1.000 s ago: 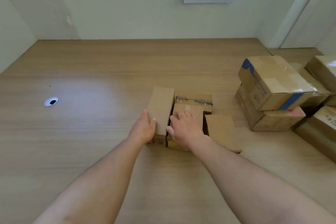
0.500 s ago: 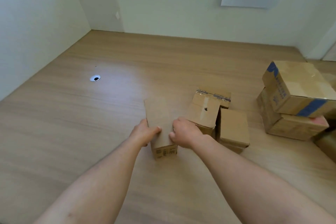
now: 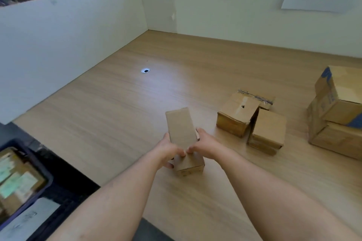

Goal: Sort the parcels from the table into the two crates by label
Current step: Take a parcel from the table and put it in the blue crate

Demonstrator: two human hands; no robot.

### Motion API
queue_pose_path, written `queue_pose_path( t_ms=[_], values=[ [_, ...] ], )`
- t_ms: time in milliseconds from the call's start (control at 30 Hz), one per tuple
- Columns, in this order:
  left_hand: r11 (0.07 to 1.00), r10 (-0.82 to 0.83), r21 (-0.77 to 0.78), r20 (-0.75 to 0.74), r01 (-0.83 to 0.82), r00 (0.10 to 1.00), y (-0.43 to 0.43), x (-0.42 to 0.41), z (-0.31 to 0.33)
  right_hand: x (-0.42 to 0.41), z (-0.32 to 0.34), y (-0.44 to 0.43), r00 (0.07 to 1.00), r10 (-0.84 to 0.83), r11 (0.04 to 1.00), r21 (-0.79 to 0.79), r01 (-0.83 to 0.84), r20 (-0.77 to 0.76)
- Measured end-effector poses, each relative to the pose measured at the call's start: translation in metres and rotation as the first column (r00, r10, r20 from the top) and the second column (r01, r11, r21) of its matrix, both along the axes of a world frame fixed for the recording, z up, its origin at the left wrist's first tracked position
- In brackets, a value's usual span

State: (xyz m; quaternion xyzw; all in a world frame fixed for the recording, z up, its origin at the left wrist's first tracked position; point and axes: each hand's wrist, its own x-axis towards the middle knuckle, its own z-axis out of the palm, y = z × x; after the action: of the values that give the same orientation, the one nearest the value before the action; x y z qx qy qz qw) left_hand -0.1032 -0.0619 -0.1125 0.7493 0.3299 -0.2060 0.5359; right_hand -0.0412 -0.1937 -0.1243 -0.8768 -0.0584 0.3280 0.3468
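Parcel (image 3: 181, 129), narrow: gripped between fingers (image 3: 193, 149) of left hand (image 3: 168, 151) and right hand (image 3: 207, 144), at the worktop (image 3: 117, 123); may slip from this shallow grip before reaching the crate (image 3: 46, 174) left of the fingers.

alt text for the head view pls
The left hand and right hand grip a narrow cardboard parcel over a wooden table. Other parcels sit to its right; a dark crate holding labelled parcels stands below the table's left edge.
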Motion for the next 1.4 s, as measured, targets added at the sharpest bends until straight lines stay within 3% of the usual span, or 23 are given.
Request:
queue_pose_path(
  t_ms=[167,300,500,767,967,1067,1233,1400],
  values=[
    [0.98,0.197,-0.057,0.11,-0.192,0.974,0.015,-0.041,0.009,-0.024,0.007,0.014,0.994,0.112,0.976,0.189,-0.111,0.001],
    [0.924,0.377,-0.143,0.192,-0.354,0.906,0.028,-0.072,0.02,-0.049,0.015,0.034,0.992,0.113,0.919,0.385,-0.083,-0.056],
    [0.845,0.533,-0.194,0.243,-0.498,0.81,0.048,-0.118,0.038,-0.07,0.035,0.074,0.98,0.179,0.916,0.349,-0.199,0.089],
    [0.808,0.589,-0.16,0.224,-0.566,0.777,0.103,-0.172,0.06,-0.108,0.057,0.149,0.923,0.379,0.868,0.319,-0.38,0.068],
    [0.719,0.684,-0.121,0.302,-0.685,0.664,0.171,-0.219,0.05,-0.149,0.058,0.224,0.87,0.492,0.805,0.364,-0.469,0.034],
    [0.733,0.674,-0.139,0.285,-0.666,0.682,0.206,-0.254,0.043,-0.172,0.056,0.263,0.834,0.55,0.784,0.364,-0.502,-0.035],
    [0.771,0.636,-0.165,0.243,-0.615,0.732,0.259,-0.302,0.031,-0.207,0.045,0.327,0.74,0.672,0.712,0.263,-0.651,0.012],
    [0.793,0.603,-0.077,0.228,-0.604,0.764,0.31,-0.34,0.017,-0.239,0.034,0.381,0.603,0.797,0.594,0.142,-0.792,0.033]
  ],
)
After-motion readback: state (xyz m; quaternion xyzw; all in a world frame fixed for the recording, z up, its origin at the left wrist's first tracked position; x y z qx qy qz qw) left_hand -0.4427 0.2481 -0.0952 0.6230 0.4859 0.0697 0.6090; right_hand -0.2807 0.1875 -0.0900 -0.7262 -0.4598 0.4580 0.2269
